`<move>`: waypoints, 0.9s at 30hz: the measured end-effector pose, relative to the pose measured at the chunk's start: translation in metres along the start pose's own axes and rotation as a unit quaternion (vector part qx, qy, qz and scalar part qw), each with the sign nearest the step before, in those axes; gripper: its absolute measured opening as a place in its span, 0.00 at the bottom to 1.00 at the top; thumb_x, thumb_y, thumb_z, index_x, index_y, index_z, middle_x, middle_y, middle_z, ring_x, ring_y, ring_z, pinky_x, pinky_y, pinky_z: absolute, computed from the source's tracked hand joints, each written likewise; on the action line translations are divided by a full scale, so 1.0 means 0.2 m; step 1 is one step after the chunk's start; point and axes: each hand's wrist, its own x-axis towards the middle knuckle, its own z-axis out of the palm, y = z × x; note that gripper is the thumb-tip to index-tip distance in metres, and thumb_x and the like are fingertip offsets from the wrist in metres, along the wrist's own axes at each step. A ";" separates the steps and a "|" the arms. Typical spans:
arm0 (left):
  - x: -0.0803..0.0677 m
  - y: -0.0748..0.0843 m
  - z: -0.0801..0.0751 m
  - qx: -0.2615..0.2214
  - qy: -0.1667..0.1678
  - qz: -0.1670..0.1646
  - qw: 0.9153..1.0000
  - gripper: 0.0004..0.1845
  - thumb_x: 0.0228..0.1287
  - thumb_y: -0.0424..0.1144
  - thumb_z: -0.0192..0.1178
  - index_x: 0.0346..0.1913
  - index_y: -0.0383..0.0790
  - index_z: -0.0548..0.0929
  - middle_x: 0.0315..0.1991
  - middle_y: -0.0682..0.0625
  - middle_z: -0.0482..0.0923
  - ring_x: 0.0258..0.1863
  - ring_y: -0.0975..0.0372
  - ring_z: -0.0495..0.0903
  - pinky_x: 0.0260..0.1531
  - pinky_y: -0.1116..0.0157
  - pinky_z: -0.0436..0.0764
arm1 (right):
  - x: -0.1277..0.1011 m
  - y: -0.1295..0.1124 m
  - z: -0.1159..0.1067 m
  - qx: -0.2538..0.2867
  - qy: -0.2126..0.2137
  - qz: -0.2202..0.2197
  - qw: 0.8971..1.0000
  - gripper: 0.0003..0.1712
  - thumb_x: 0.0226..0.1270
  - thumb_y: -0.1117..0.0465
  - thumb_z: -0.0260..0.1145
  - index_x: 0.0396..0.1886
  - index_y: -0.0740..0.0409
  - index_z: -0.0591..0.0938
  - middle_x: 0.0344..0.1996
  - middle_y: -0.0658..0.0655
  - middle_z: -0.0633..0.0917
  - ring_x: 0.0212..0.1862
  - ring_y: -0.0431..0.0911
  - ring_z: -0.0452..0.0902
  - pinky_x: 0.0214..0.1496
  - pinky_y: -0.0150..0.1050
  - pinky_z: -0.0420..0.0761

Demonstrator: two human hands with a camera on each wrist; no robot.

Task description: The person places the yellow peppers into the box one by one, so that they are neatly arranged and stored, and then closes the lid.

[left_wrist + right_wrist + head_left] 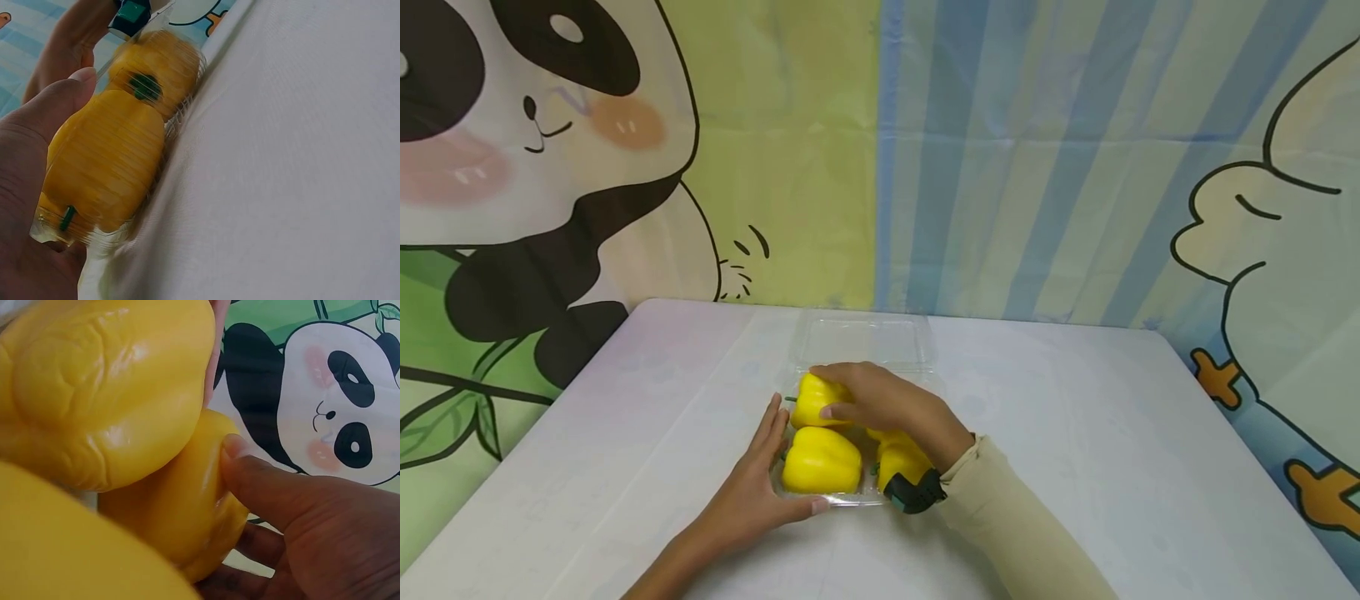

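A clear plastic clamshell container [857, 502] holds yellow bell peppers with green stems. My right hand [880, 400] grips the far-left pepper [811, 404] between thumb and fingers; the right wrist view shows the thumb on this pepper [187, 494]. My left hand [756, 483] holds the container's near-left corner, thumb along the near edge and fingers up the left side. Beside that hand sits the near-left pepper [822, 461]. A near-right pepper [898, 458] is partly covered by my right wrist. Whether another pepper lies behind it, I cannot tell.
The container's transparent lid [865, 342] lies folded back toward the far edge of the white table [1075, 450]. Behind the table hangs a cloth backdrop [1000, 167] with a panda and stripes. A black wrist camera [916, 492] is strapped beneath my right wrist.
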 end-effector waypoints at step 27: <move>0.00 0.01 0.00 0.011 0.004 -0.009 1.000 0.67 0.43 0.65 0.72 0.78 0.40 0.44 0.77 0.58 0.26 0.74 0.44 0.44 0.62 0.36 0.56 | 0.04 0.01 0.00 -0.015 -0.012 0.043 0.999 0.34 0.68 0.49 0.65 0.71 0.51 0.69 0.54 0.54 0.78 0.50 0.43 0.74 0.57 0.38 0.75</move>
